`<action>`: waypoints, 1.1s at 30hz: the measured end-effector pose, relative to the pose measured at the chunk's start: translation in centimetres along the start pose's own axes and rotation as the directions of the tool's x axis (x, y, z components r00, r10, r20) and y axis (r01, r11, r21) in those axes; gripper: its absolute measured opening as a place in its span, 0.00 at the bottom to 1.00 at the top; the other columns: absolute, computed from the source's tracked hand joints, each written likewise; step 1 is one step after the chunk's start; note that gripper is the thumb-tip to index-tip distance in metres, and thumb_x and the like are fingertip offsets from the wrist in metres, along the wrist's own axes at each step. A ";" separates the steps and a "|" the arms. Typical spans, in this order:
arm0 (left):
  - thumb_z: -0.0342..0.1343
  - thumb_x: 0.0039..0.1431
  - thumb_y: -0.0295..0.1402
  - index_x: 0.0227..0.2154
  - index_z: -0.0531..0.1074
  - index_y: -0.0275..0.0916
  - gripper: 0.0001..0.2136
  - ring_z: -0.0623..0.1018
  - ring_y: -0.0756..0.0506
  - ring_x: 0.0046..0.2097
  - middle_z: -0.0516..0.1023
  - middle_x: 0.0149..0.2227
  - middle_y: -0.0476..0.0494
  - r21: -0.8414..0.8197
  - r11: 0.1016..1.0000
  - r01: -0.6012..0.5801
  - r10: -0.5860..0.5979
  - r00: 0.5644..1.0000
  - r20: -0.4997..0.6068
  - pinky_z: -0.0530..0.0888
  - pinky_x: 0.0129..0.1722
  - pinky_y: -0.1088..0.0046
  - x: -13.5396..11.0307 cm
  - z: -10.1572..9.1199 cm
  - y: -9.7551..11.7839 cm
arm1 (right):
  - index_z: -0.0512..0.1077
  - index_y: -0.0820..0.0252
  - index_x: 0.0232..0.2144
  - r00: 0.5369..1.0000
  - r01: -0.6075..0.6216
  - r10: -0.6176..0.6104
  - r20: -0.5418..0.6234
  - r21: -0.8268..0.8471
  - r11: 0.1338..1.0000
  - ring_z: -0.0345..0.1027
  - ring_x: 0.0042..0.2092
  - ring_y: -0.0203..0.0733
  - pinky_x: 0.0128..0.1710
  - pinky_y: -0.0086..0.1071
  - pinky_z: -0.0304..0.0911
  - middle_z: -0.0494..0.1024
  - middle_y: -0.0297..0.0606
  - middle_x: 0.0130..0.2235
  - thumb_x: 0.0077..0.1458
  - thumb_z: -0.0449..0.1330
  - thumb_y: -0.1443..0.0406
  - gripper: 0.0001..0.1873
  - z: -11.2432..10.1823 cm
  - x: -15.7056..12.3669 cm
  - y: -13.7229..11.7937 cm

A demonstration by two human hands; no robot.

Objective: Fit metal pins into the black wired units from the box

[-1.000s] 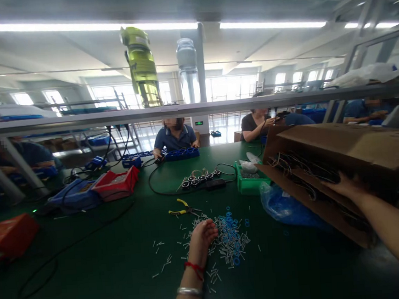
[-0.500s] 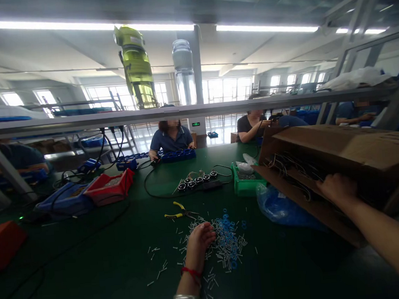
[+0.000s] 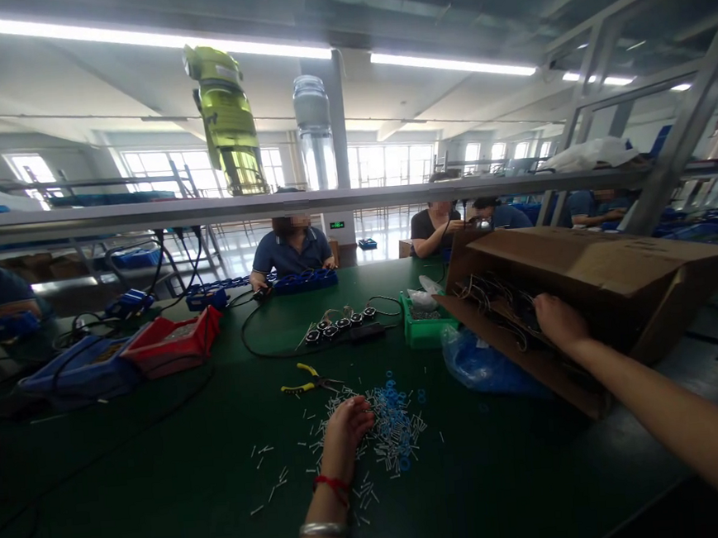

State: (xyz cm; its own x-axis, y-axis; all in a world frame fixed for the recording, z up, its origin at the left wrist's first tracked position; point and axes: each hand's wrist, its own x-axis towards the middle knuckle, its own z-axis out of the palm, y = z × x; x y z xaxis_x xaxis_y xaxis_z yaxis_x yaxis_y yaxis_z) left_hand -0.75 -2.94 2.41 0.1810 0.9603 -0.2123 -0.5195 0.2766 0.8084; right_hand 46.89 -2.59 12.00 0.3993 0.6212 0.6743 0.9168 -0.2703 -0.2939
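My left hand (image 3: 349, 419) rests at the left side of a pile of screws (image 3: 389, 445), half curled, with a gap between thumb and fingers and nothing visible held. Small blue rings (image 3: 394, 399) lie mixed among the screws. Yellow-handled pliers (image 3: 309, 378) lie open-jawed just beyond that hand. My right hand (image 3: 560, 321) reaches into a tilted cardboard box (image 3: 606, 251), its fingers bent against dark parts with thin wires (image 3: 491, 296). The fingertips and whatever they grip are hidden in the box's shadow.
A row of small black fans (image 3: 342, 324) lies beyond the pliers. A green bin (image 3: 426, 330) and a blue plastic bag (image 3: 484, 367) sit left of the box. Red (image 3: 172, 342) and blue (image 3: 81, 370) bins stand left. Across the table sits a person (image 3: 292, 249) beneath a shelf (image 3: 390, 193).
The view has turned slightly right, so things appear shifted left. My right hand stays inside the box at the wired parts; my left hand keeps its place by the screws.
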 end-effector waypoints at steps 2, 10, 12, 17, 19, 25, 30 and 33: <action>0.53 0.55 0.32 0.36 0.70 0.32 0.09 0.76 0.47 0.32 0.74 0.36 0.36 0.006 1.000 -0.003 0.003 1.000 -0.011 0.73 0.34 0.69 -0.3 0.1 0.2 | 0.64 0.61 0.27 1.000 0.022 -0.022 0.012 -0.014 1.000 0.66 0.30 0.45 0.31 0.35 0.52 0.72 0.51 0.29 0.58 0.49 0.67 0.08 -0.5 0.4 -0.8; 0.54 0.54 0.33 0.37 0.71 0.32 0.10 0.76 0.46 0.34 0.74 0.37 0.36 0.031 0.999 -0.018 0.016 0.999 0.047 0.73 0.36 0.68 -0.5 -0.4 -0.2 | 0.65 0.61 0.40 0.989 0.143 -0.141 -0.035 0.052 0.988 0.67 0.40 0.44 0.41 0.31 0.55 0.74 0.45 0.38 0.63 0.41 0.64 0.14 -4.0 0.9 -8.0; 0.55 0.54 0.33 0.37 0.71 0.32 0.11 0.76 0.46 0.33 0.74 0.37 0.36 0.025 0.999 -0.021 0.019 0.998 0.059 0.73 0.35 0.69 -0.4 -0.4 -0.3 | 0.65 0.60 0.39 0.983 0.183 -0.179 -0.040 0.152 0.971 0.68 0.39 0.44 0.40 0.30 0.56 0.74 0.43 0.37 0.63 0.40 0.63 0.15 -5.2 -0.1 -10.8; 0.55 0.54 0.37 0.40 0.70 0.32 0.14 0.77 0.45 0.35 0.74 0.39 0.33 0.064 0.997 0.035 -0.046 0.981 0.187 0.73 0.37 0.67 -0.9 0.4 -0.7 | 0.65 0.57 0.35 0.964 0.229 -0.265 0.017 0.451 0.862 0.68 0.37 0.42 0.37 0.30 0.58 0.74 0.39 0.33 0.63 0.39 0.59 0.16 -7.1 -4.3 -18.4; 0.53 0.55 0.40 0.42 0.69 0.32 0.17 0.77 0.43 0.38 0.73 0.43 0.32 0.075 0.992 0.102 -0.120 0.948 0.295 0.73 0.38 0.65 -1.5 0.9 -0.9 | 0.64 0.55 0.34 0.946 0.238 -0.318 0.056 0.545 0.804 0.68 0.36 0.42 0.36 0.30 0.59 0.73 0.38 0.33 0.63 0.39 0.59 0.16 -7.2 -6.5 -21.2; 0.49 0.56 0.47 0.50 0.63 0.36 0.24 0.76 0.37 0.43 0.70 0.48 0.31 0.069 0.955 0.290 -0.287 0.835 0.469 0.74 0.36 0.64 -3.2 2.3 -1.7 | 0.63 0.51 0.34 0.876 0.227 -0.459 0.148 0.713 0.663 0.67 0.34 0.41 0.35 0.32 0.60 0.71 0.35 0.31 0.63 0.39 0.59 0.14 -5.2 -12.4 -26.9; 0.56 0.54 0.38 0.42 0.66 0.36 0.15 0.78 0.43 0.36 0.73 0.43 0.36 0.039 0.970 0.238 -0.229 0.857 0.462 0.74 0.34 0.71 -3.1 2.3 -1.7 | 0.65 0.50 0.34 0.852 0.178 -0.489 0.187 0.774 0.607 0.67 0.34 0.40 0.35 0.33 0.61 0.71 0.34 0.32 0.63 0.40 0.59 0.15 -4.1 -14.1 -27.9; 0.58 0.53 0.35 0.40 0.66 0.35 0.13 0.78 0.45 0.35 0.74 0.39 0.39 -0.001 0.982 0.187 -0.172 0.907 0.385 0.74 0.35 0.72 -2.3 1.9 -1.8 | 0.66 0.52 0.35 0.860 0.168 -0.475 0.184 0.779 0.604 0.68 0.36 0.41 0.38 0.33 0.61 0.73 0.35 0.34 0.63 0.42 0.59 0.14 -4.1 -13.3 -27.1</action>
State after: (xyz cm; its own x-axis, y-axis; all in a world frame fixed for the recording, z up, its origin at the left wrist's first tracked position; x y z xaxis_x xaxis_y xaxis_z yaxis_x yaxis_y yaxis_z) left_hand 1.33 -5.74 2.45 0.5748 0.8094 -0.1206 -0.4774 0.4514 0.7539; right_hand 16.69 -6.55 13.78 -0.0924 0.7981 0.5955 0.6210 0.5137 -0.5921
